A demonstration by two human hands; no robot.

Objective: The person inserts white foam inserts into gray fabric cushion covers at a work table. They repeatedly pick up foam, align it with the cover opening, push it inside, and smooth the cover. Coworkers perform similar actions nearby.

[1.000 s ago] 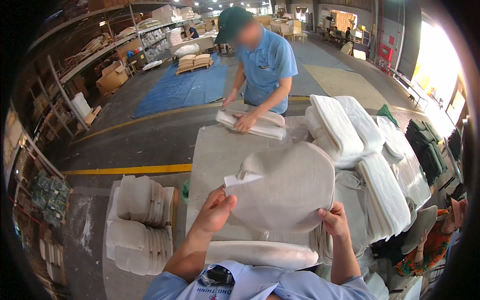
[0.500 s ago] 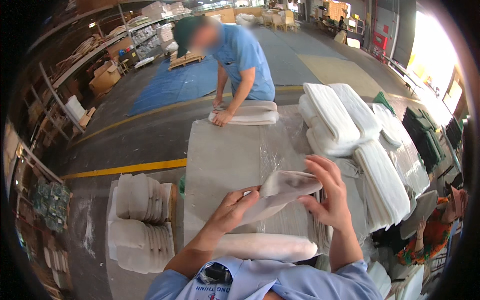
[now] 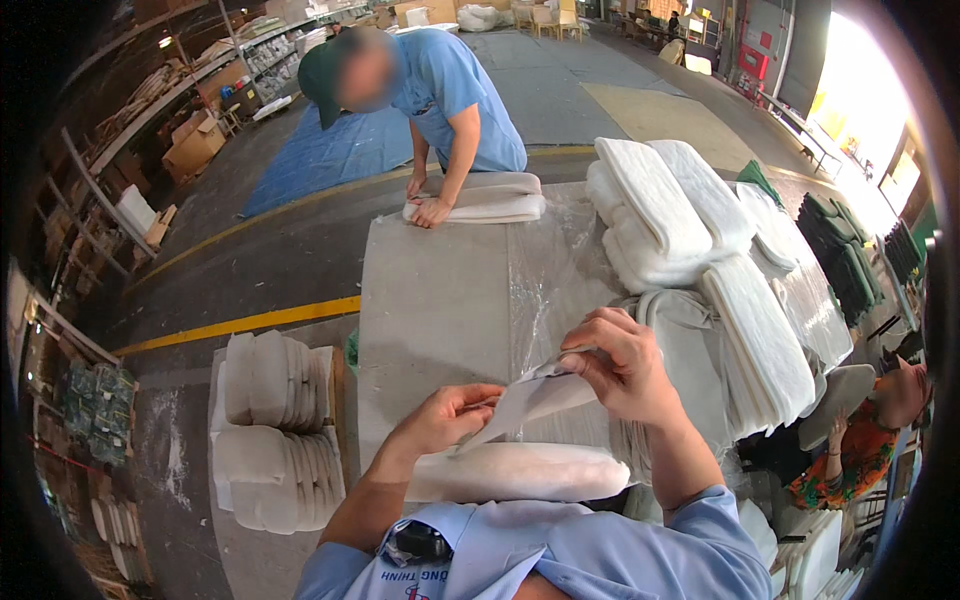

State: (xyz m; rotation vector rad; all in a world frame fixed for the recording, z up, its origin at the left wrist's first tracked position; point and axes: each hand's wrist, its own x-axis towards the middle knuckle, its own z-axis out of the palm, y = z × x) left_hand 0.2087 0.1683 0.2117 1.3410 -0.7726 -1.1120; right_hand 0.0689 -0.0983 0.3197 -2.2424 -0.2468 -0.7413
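Observation:
My left hand (image 3: 446, 418) grips the near left part of a light grey fabric cover (image 3: 532, 402), its fingers closed against the cloth. At the cover's far right end, my right hand (image 3: 618, 368) pinches the edge between thumb and fingers. The cloth hangs tilted above the table, between both hands. Just below it, close to my body, a long white foam cushion (image 3: 525, 473) lies crosswise on the table. Beside my right hand are stacked grey covers (image 3: 680, 335).
Across the grey table (image 3: 430, 300), a co-worker (image 3: 465, 100) presses both hands on a pale cushion (image 3: 490, 207). White padding slabs (image 3: 665, 205) are piled at right. On the floor at left stand rows of finished-looking cushions (image 3: 275, 430). Another person (image 3: 855, 440) is at far right.
My right hand has gone from spread fingers to pinching the cover's edge. The cover has turned narrower and tilted up to the right. The whole view has shifted slightly.

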